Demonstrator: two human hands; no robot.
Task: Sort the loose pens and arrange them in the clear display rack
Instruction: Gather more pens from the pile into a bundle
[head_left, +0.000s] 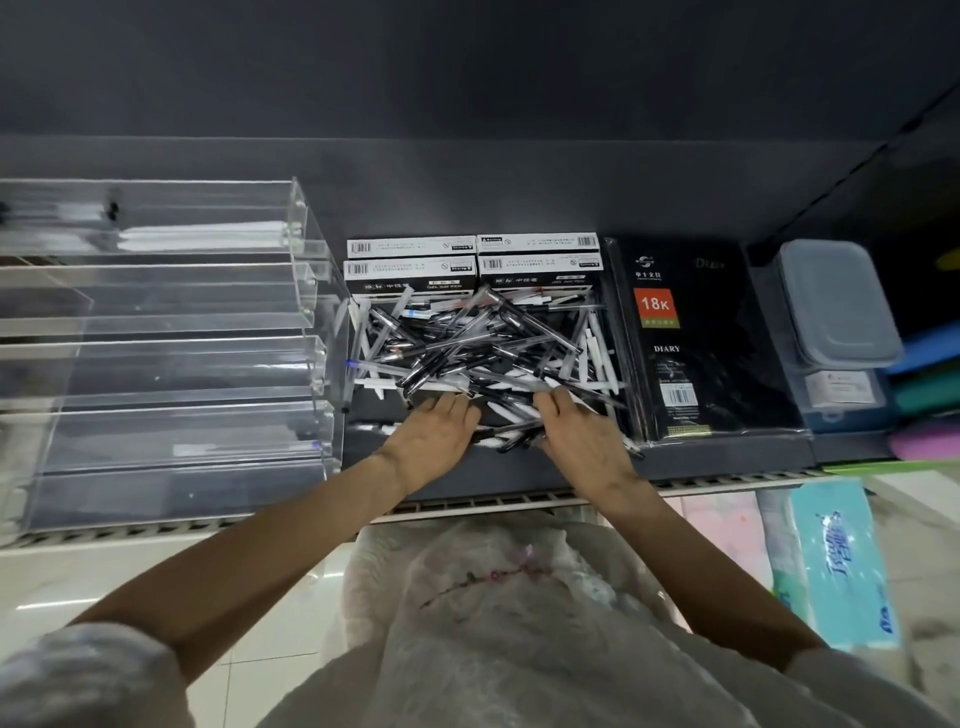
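Lying in a tangled heap of loose pens on the dark shelf, just right of the clear display rack and in front of white pen boxes. Reaching in with left hand and right hand, fingers flat on the near pens, gripping nothing. Best gathering same-facing pens before lifting.

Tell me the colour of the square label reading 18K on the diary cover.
Orange-red with white lettering, on the black diary; head view shows the label plainly.
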